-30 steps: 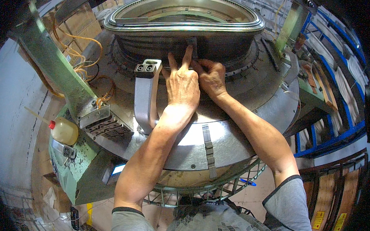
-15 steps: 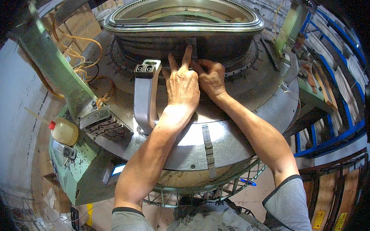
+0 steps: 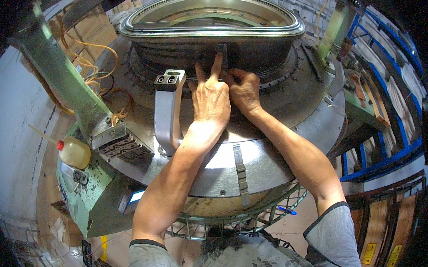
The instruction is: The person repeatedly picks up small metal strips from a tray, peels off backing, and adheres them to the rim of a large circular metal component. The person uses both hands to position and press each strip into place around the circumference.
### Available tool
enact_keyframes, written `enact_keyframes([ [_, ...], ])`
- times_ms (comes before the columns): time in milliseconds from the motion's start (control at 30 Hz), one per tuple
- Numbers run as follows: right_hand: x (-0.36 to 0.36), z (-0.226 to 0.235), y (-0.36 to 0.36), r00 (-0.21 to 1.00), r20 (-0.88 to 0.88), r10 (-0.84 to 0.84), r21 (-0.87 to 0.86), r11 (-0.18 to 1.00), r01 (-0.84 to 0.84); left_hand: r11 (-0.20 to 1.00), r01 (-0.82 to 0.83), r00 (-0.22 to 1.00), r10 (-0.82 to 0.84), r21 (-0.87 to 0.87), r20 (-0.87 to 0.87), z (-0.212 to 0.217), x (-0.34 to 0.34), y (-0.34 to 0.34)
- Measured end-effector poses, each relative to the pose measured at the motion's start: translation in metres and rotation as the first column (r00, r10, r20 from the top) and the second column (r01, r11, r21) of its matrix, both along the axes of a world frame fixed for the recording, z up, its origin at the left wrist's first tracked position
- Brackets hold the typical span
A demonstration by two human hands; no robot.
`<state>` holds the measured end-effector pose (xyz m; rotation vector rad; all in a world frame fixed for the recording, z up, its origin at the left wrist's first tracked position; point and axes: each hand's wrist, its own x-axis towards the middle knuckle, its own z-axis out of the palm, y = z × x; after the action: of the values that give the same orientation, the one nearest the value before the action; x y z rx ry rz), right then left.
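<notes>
A dark round metal cylinder [image 3: 182, 53] with a bright rim rises from the broad metal ring bed [image 3: 280, 111] of a machine. My left hand [image 3: 210, 100] reaches to the cylinder's near side with two fingers stretched apart. One fingertip rests at a small dark upright piece [image 3: 221, 53] against the wall. Close against it on the right, my right hand [image 3: 244, 90] is curled with thumb and fingers pinched together low by the cylinder's base. Whatever lies between those fingertips is hidden. A grey curved bracket [image 3: 167, 111] stands just left of my left hand.
Green machine posts [image 3: 60, 68] flank the bed. At left are orange cables [image 3: 94, 81], a metal block [image 3: 123, 144] and a squeeze bottle with red cap [image 3: 75, 151]. A segmented strip [image 3: 241, 173] lies at the bed's front. Blue racks [image 3: 382, 159] stand at right.
</notes>
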<state>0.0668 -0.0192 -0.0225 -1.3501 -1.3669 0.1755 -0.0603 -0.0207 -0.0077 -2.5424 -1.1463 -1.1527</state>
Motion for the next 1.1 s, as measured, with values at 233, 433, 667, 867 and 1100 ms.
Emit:
enact_keyframes([
  [233,-0.0002,-0.0012,0.0013,1.000,0.006,-0.012,0.026,1.000,0.011,1.000,0.002,1.000,-0.002,0.002,-0.009,0.0008,-0.0003,0.0000],
  [433,-0.0003,-0.0016,0.0004,1.000,-0.016,0.018,0.038,0.999,-0.018,1.000,0.004,1.000,-0.004,-0.027,0.010,0.0015,0.0001,-0.0009],
  [667,0.0002,-0.0008,0.0015,1.000,0.010,-0.011,-0.005,1.000,0.011,1.000,0.009,1.000,-0.009,-0.006,0.006,0.0011,-0.0004,0.0010],
  [867,0.0000,-0.0004,0.0015,1.000,0.008,-0.013,0.003,1.000,0.013,0.999,0.014,1.000,-0.013,-0.036,0.029,0.0014,0.0002,0.0008],
  [1100,0.0003,0.0006,0.0013,1.000,-0.007,-0.015,0.001,1.000,0.015,0.999,0.011,1.000,-0.011,-0.032,0.002,0.0030,-0.0002,-0.0002],
])
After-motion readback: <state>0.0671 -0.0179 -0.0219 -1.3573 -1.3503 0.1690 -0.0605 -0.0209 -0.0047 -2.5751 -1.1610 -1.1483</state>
